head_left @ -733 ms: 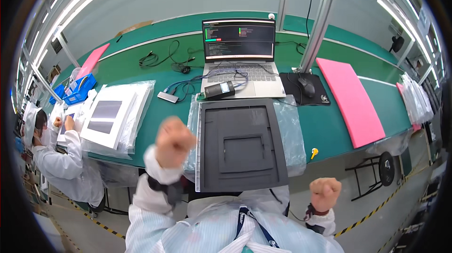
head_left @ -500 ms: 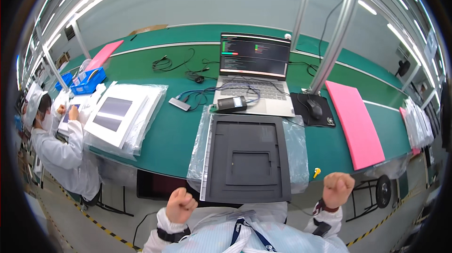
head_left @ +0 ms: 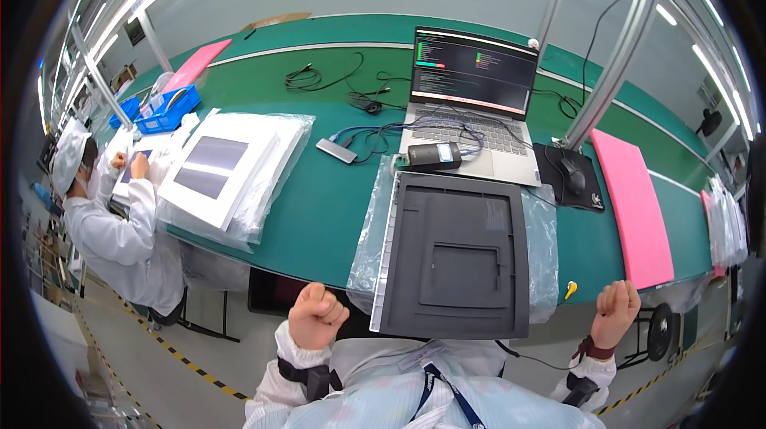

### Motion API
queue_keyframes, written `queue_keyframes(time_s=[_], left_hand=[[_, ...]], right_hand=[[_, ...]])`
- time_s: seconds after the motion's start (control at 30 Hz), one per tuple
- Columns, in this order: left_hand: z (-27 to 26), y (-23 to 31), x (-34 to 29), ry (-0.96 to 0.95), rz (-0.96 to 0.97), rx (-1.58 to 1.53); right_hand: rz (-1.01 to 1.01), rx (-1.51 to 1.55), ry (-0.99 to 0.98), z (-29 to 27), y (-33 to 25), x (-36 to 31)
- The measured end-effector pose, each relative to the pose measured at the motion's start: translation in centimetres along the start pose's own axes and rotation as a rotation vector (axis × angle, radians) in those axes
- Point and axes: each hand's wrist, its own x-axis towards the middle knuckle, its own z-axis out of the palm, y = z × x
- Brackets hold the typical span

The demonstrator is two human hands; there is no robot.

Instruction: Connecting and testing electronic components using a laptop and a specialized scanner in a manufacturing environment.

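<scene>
In the head view, the left hand [head_left: 317, 317] has dropped since the first frame; it and the right hand [head_left: 616, 309], lower right, are clenched, empty. The dark panel [head_left: 459, 257], lower centre, is probably stiff, light, slippery: best held by opposite edges.

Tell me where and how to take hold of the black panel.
Probably by both near corners, left grip from the left, right grip from the right: the panel is broad and flat, and its near edge seems to jut past the bench.
</scene>
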Motion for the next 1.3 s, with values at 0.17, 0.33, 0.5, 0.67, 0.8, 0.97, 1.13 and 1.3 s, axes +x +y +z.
queue_keyframes(time_s=[0.17,0.33,0.5,0.67,0.8,0.97,1.13,1.3], left_hand=[[2.5,1.3,6.3,-0.083,-0.132,-0.103],[5.4,6.0,18.6,-0.204,0.087,0.138],[-3.2,2.9,26.1,0.068,0.024,0.106],[-5.9,3.7,28.1,0.031,0.023,0.227],[-6.7,4.1,27.3,-0.025,-0.062,0.259],[-7.6,4.4,28.0,-0.039,-0.118,0.138],[-7.0,4.7,28.2,-0.095,-0.165,0.069],[-7.4,4.1,28.0,-0.094,-0.154,0.085]], right_hand=[[0.281,-0.186,0.313,-4.5,4.7,-5.3],[0.218,-0.399,0.371,-7.2,5.2,-5.6],[0.214,-0.319,0.452,-5.8,6.8,-3.8],[0.11,-0.244,0.398,-4.1,8.0,-1.7],[0.0,-0.278,0.458,-3.9,11.6,0.3],[-0.134,-0.43,0.735,-2.9,13.4,0.7],[-0.194,-0.626,0.69,-2.8,13.7,1.2],[-0.194,-0.661,0.675,-3.0,14.3,1.0]])
